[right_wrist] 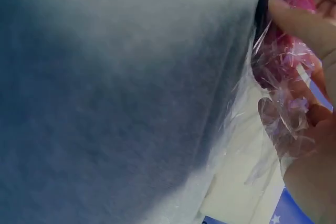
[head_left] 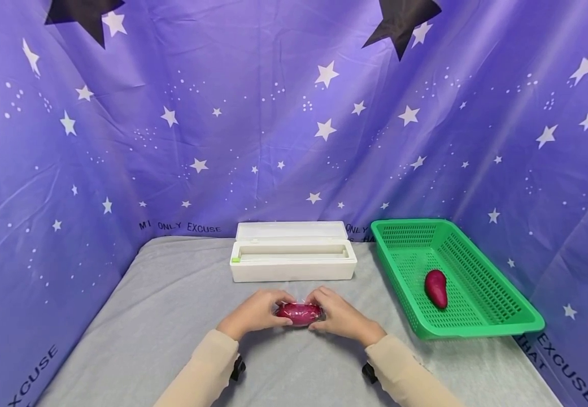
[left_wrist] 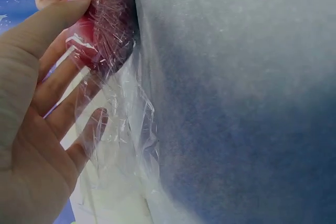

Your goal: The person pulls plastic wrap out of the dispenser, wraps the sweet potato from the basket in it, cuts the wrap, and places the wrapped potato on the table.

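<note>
A magenta-red sweet potato, wrapped in clear cling film, lies crosswise between the two hands just above or on the grey cloth. My left hand holds its left end, thumb on the near side and fingers behind. At the other end my right hand grips it the same way. Loose cling film trails off the end over the left fingers in the left wrist view. More crumpled film hangs by the right fingers in the right wrist view.
Behind the hands stands a long white cling film dispenser, its lid raised. A green plastic basket on the right holds another red sweet potato. Grey cloth covers the table, with purple star-print curtains around it.
</note>
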